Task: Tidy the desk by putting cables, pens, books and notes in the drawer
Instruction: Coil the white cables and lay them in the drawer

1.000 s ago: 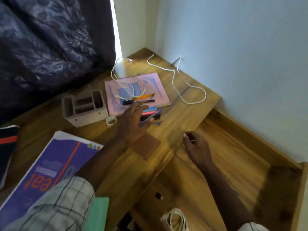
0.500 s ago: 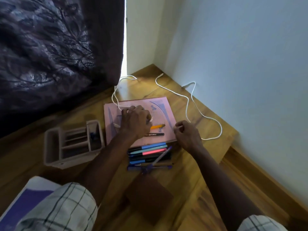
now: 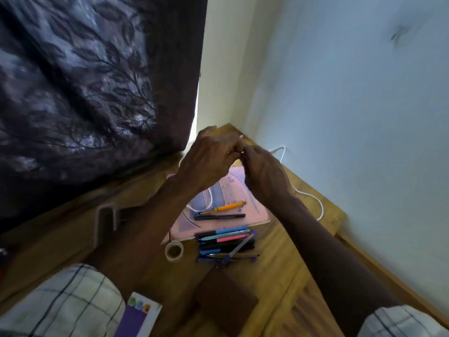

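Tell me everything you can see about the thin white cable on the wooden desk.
The thin white cable looks slim, flexible and plastic. It lies slack in loose curves on the wooden desk beside the wall, one loop crossing the pink book. The left hand and right hand meet above the book, curled fingers apparently pinching it; a short end pokes above them.
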